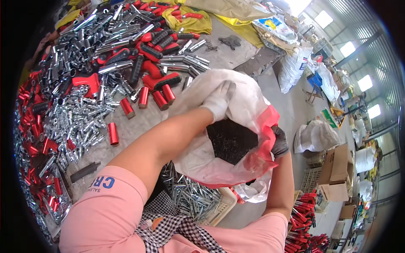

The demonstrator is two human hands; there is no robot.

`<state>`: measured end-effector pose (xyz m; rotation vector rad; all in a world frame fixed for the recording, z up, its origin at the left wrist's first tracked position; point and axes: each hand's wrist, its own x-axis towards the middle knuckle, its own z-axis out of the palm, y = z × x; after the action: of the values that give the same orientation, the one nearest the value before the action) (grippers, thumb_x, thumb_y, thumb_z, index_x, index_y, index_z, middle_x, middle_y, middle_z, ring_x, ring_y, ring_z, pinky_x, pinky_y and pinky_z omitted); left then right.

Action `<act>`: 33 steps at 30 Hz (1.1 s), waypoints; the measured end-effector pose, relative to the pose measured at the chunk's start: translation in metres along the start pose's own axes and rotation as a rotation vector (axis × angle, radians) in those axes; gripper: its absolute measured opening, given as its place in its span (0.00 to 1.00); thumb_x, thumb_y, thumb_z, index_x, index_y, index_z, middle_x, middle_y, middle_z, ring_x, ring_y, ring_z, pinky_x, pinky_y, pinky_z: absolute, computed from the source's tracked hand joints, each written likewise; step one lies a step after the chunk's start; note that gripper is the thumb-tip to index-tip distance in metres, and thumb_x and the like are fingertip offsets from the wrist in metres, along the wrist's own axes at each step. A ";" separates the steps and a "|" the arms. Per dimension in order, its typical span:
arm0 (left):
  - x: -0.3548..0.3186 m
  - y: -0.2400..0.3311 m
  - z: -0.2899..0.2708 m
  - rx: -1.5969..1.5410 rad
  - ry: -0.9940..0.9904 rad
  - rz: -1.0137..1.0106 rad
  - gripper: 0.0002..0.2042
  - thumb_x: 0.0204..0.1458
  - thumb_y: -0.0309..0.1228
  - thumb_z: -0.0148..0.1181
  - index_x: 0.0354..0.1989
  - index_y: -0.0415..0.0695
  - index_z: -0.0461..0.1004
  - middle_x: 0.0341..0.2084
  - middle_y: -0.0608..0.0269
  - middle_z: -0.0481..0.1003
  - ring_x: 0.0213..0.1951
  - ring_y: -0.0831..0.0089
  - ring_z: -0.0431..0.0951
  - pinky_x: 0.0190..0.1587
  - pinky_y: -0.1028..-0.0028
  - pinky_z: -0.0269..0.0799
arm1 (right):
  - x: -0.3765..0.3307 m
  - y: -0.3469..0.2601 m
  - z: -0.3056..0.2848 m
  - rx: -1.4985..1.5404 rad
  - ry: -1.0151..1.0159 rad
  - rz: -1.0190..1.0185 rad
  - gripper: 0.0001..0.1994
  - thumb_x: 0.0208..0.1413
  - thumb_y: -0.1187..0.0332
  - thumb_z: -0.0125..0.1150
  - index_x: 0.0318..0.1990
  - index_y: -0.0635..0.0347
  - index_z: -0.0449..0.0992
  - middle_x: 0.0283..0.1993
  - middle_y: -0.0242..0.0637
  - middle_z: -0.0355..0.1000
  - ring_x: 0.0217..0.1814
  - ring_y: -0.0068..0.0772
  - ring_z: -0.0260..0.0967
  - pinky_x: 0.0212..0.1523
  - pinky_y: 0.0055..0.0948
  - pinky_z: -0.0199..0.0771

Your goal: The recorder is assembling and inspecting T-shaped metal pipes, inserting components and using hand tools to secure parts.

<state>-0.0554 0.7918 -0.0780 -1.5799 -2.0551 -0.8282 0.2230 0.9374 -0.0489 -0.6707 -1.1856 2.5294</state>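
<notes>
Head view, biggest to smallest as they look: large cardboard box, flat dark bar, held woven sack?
1. Held woven sack
2. Large cardboard box
3. Flat dark bar
Apparent size only; the box stands farther back.

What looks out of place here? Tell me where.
A dark, crumpled, glove-like item lies beyond the open sack; it looks odd because it sits apart from the silver tubes.

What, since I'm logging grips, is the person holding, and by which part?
A white woven sack, by its open mouth: the gloved right hand grips its red edge; the gloved left hand lies on the white far rim, its grip unclear.
</notes>
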 end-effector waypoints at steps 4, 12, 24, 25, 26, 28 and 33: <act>0.031 0.013 0.012 -0.588 -0.766 -0.173 0.27 0.52 0.42 0.58 0.61 0.46 0.69 0.60 0.45 0.67 0.62 0.57 0.67 0.62 0.65 0.62 | -0.004 -0.015 -0.073 0.132 0.073 -0.038 0.24 0.59 0.61 0.53 0.61 0.64 0.65 0.58 0.49 0.68 0.58 0.52 0.68 0.57 0.46 0.71; 0.014 -0.016 0.053 -0.477 -0.642 -0.476 0.27 0.62 0.49 0.39 0.42 0.39 0.79 0.41 0.40 0.77 0.47 0.45 0.77 0.53 0.57 0.69 | 0.043 -0.066 0.017 -1.743 1.217 0.042 0.28 0.53 0.56 0.63 0.57 0.63 0.67 0.57 0.53 0.68 0.54 0.48 0.69 0.54 0.43 0.70; 0.072 0.040 0.030 -0.229 -0.396 -0.057 0.15 0.50 0.35 0.58 0.46 0.46 0.75 0.43 0.48 0.74 0.39 0.54 0.80 0.44 0.57 0.75 | 0.027 -0.018 0.136 -2.215 0.582 0.213 0.59 0.39 0.42 0.72 0.72 0.59 0.41 0.74 0.63 0.37 0.75 0.72 0.33 0.71 0.57 0.45; 0.084 0.043 0.021 -0.162 -0.378 0.164 0.15 0.50 0.34 0.56 0.46 0.46 0.75 0.46 0.50 0.74 0.41 0.57 0.79 0.46 0.59 0.75 | 0.027 -0.021 0.134 -2.238 0.490 0.250 0.59 0.38 0.42 0.72 0.72 0.59 0.41 0.75 0.62 0.37 0.76 0.72 0.33 0.71 0.60 0.45; 0.081 0.038 0.031 0.005 0.053 0.510 0.13 0.50 0.31 0.53 0.42 0.46 0.78 0.46 0.54 0.74 0.50 0.59 0.75 0.53 0.61 0.71 | 0.027 -0.021 0.133 -2.258 0.396 0.286 0.60 0.37 0.42 0.72 0.72 0.60 0.41 0.75 0.61 0.37 0.76 0.71 0.34 0.70 0.62 0.44; 0.104 0.040 0.030 0.159 -0.138 0.385 0.11 0.51 0.31 0.52 0.38 0.46 0.81 0.50 0.57 0.73 0.57 0.57 0.68 0.59 0.61 0.65 | 0.031 -0.015 0.118 -2.386 0.475 0.332 0.59 0.34 0.43 0.73 0.71 0.58 0.45 0.75 0.58 0.40 0.76 0.68 0.35 0.69 0.66 0.44; 0.148 -0.028 0.036 -0.154 -0.555 0.077 0.15 0.51 0.38 0.55 0.37 0.42 0.82 0.38 0.43 0.79 0.40 0.52 0.82 0.45 0.60 0.75 | 0.023 -0.003 -0.012 -2.095 0.489 0.000 0.43 0.44 0.50 0.66 0.67 0.55 0.56 0.72 0.45 0.51 0.71 0.49 0.53 0.70 0.45 0.55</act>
<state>-0.1211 0.9165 -0.0143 -2.1502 -2.3138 -0.5708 0.2094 0.9572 -0.0598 -1.2979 -2.9760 0.0582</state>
